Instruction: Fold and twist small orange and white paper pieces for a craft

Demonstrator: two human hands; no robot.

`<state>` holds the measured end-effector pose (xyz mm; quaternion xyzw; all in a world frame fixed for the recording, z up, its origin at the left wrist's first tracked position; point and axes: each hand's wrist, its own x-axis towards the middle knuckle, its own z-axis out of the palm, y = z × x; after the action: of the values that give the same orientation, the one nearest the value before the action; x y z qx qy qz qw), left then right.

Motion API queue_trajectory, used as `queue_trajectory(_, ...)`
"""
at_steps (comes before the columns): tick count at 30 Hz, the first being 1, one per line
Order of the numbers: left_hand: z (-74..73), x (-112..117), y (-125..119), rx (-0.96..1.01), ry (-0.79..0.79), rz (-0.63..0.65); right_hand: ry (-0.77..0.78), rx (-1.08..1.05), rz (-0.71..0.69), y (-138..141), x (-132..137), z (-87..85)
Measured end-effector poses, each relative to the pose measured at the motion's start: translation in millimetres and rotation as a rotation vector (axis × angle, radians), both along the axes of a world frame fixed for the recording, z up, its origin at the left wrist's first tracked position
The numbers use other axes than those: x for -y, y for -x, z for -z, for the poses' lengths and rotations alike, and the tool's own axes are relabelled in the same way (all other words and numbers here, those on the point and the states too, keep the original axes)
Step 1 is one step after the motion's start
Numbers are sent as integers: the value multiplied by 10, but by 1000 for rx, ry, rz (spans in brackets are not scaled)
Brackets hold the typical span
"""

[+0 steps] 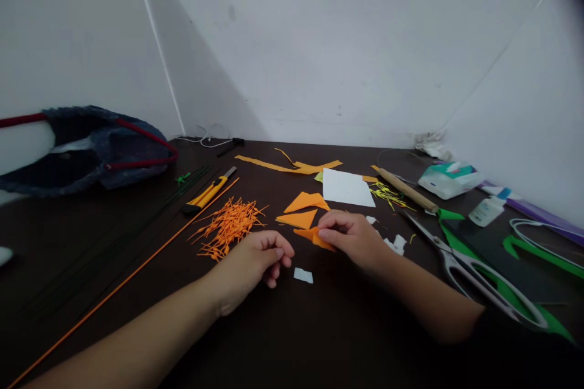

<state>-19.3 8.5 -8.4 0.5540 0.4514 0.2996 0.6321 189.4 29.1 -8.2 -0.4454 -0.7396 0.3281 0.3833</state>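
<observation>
Dark worktop [283, 340], pale wall [319, 73], an orange piece [314, 236], apparently paper, pinched in the person's right hand [353, 237] near the worktop's middle, left hand [255, 258] part-open, loosely curled, bud-tipped orange stems [232, 225] beside it, white sheet [349, 188] toward back edge, scissors [441, 246] near right edge.

- Dark table [301, 334], running beneath both hands and up to the wall.
- Beyond the left hand [258, 255]: a heap of thin orange pieces [237, 222], then a yellow-and-black cutter [207, 194].
- Left of that hand: a long orange rod [123, 283], lying slantwise.
- Between the hands, nearer the wearer: a pale scrap [303, 275].
- Just beyond the right hand [349, 234]: folded orange pieces [297, 219]; farther, a white sheet [348, 188] and orange strips [274, 165].
- Right of that hand: a glue bottle [489, 211] and a tissue pack [444, 182].
</observation>
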Motion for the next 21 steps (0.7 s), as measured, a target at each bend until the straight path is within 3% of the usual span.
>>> queue_trajectory(3, -56, 57, -46, 74, 55, -19, 119, -184, 113, 258, 119, 34)
queue_trajectory(8, -89, 97, -37, 113, 18, -87, 195, -344, 136, 496, 209, 69)
queue_trajectory(21, -96, 117, -12, -6, -156, -52, 209, -405, 131, 527, 249, 76)
